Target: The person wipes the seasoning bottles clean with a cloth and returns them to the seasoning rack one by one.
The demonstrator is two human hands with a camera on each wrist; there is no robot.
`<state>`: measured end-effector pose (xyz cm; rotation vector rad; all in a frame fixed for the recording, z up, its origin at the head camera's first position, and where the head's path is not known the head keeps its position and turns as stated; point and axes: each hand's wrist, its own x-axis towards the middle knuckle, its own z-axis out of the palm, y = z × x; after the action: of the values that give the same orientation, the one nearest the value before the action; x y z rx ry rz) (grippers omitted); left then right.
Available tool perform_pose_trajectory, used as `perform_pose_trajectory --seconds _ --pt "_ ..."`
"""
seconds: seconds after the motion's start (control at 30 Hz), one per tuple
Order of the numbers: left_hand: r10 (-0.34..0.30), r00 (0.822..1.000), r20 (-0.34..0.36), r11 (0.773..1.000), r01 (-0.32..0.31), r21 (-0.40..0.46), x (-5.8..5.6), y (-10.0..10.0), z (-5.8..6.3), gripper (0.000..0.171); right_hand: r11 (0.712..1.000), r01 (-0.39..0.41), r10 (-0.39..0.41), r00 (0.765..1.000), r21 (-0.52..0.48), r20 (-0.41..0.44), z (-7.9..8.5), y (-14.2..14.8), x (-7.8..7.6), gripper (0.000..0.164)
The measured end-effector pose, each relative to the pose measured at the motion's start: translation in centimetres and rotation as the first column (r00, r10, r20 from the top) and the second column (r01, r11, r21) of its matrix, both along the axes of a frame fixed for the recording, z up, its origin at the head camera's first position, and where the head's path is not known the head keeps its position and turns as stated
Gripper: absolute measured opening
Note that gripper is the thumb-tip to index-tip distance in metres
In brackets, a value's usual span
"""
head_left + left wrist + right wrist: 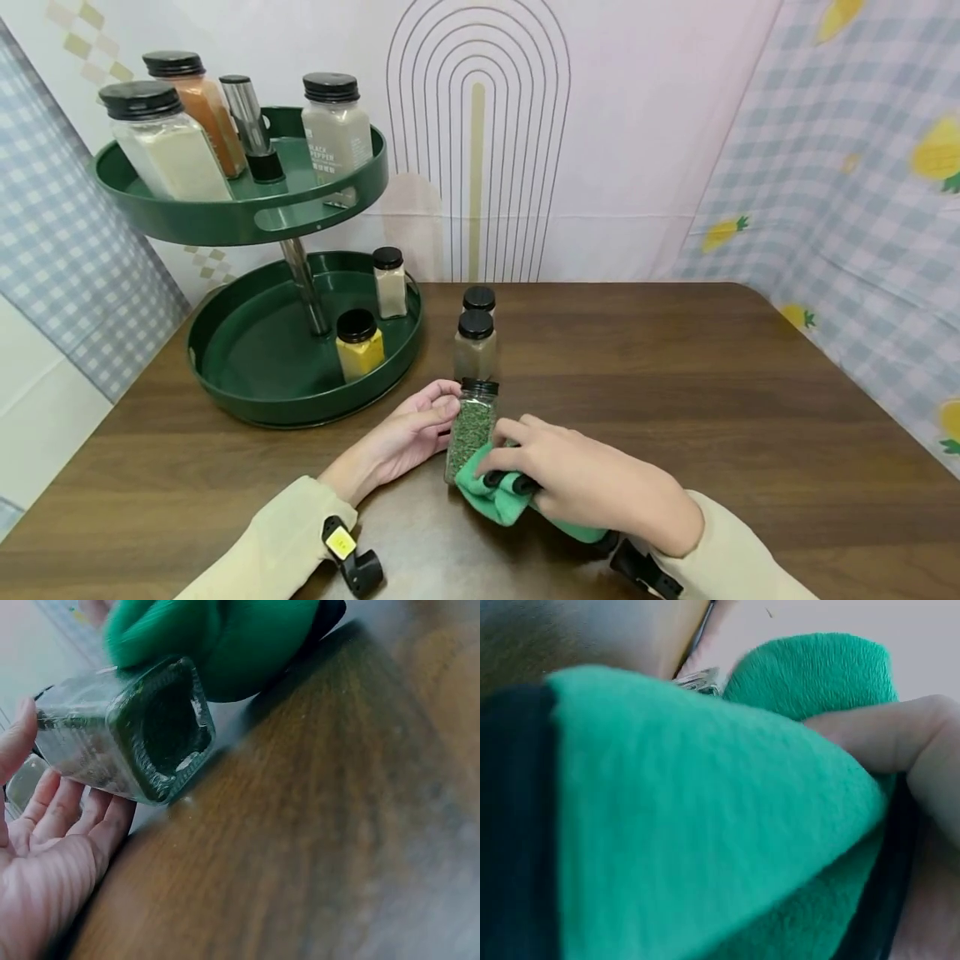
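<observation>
My left hand [411,433] holds a square glass jar of green dried herbs [472,425] with a black lid, its thumb and fingers on the jar's upper sides. In the left wrist view the jar's thick glass base [169,731] faces the camera, tilted above the tabletop. A green cloth [495,493] with dark edging is bunched in my right hand [570,475], which presses it against the jar's lower right side. Close up in the right wrist view, the cloth [705,802] hides most of the jar, and a finger and thumb pinch its folds.
Behind the herb jar stand two black-lidded jars [476,350], one behind the other. At left is a green two-tier rack [247,398]. Its lower tier bears a yellow spice jar [360,354] and a pale one [390,292]; several jars and a metal cylinder [247,117] occupy the upper.
</observation>
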<state>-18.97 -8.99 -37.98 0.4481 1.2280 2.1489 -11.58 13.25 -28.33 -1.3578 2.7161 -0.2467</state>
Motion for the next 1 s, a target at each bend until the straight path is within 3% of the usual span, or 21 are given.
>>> perform_pose_trajectory --seconds 0.07,0.17,0.27,0.37,0.47,0.57,0.7,1.0 --pt "-0.004 1.000 0.009 1.000 0.003 0.030 0.0 0.0 0.0 0.016 1.000 -0.008 0.007 0.998 0.027 0.055 0.2 0.2 0.0 0.057" --pt "-0.024 1.000 0.001 0.997 0.024 0.080 0.0 0.0 0.0 0.019 1.000 -0.016 0.015 0.998 0.018 0.054 0.7 0.7 -0.2 0.056" --pt "-0.059 0.998 -0.027 0.990 0.062 0.128 0.0 0.1 -0.1 0.021 0.999 0.012 -0.014 0.999 -0.053 -0.038 1.1 1.6 -0.6 0.057" --pt "-0.079 0.996 -0.045 0.986 0.085 0.145 0.0 0.1 -0.1 0.019 0.985 0.074 -0.099 0.982 -0.153 -0.163 1.4 2.5 -1.2 0.056" --pt "-0.081 0.996 -0.033 0.986 0.085 0.141 0.0 0.0 -0.1 0.015 0.967 0.108 -0.164 0.957 -0.230 -0.239 1.4 2.7 -1.7 0.053" --pt "-0.068 0.998 -0.015 0.988 0.069 0.136 0.0 0.0 0.0 0.014 0.958 0.087 -0.162 0.951 -0.275 -0.264 1.0 2.2 -2.0 0.052" --pt "-0.054 0.998 -0.029 0.992 0.056 0.109 0.0 0.1 0.0 0.019 0.950 0.056 -0.149 0.946 -0.307 -0.289 0.3 1.2 -1.9 0.053" --pt "-0.067 0.996 -0.055 0.996 0.070 0.063 -0.1 0.1 -0.1 0.029 0.933 0.114 -0.247 0.893 -0.341 -0.376 -0.2 0.9 -1.9 0.054"
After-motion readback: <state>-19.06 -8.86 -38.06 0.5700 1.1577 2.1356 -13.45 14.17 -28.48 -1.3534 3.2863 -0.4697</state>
